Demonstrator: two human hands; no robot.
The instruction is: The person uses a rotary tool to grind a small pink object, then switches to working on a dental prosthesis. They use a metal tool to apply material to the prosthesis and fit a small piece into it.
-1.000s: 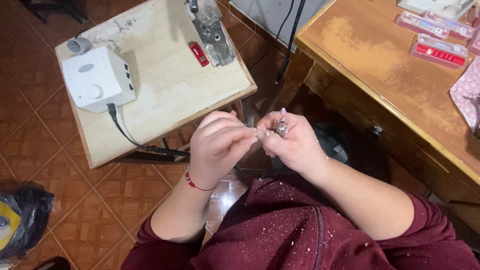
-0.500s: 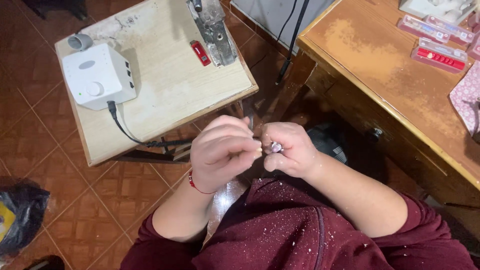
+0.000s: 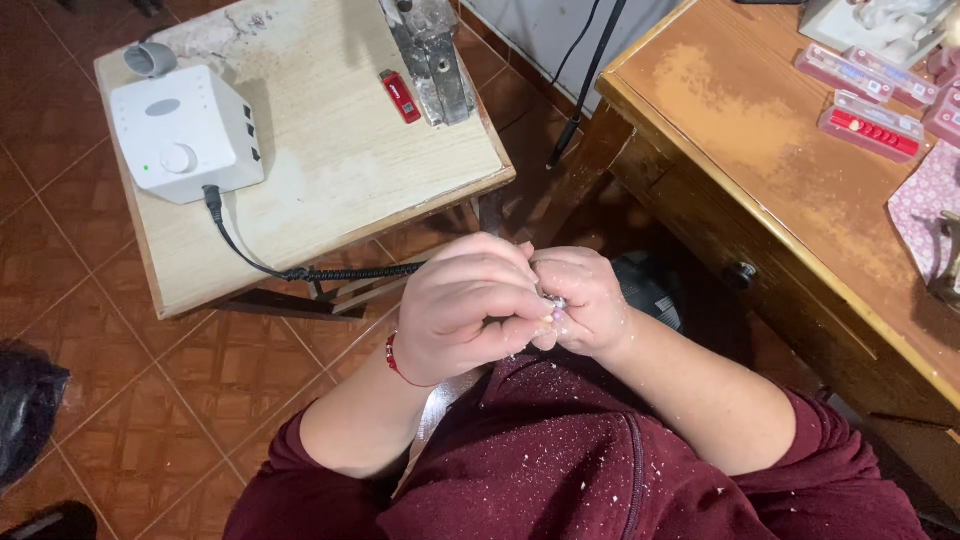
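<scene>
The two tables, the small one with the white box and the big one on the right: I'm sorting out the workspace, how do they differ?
The small table is pale and worn, holding a white control box and a red lighter-like item. The big table is darker, glossy orange-brown, with a drawer knob and pink cases. Both are wooden and stand on the tiled floor.

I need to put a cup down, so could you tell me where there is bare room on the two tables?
The small table is bare between the white control box and the red lighter. The wooden desk is bare left of the plastic cases; its right end is crowded.
</scene>
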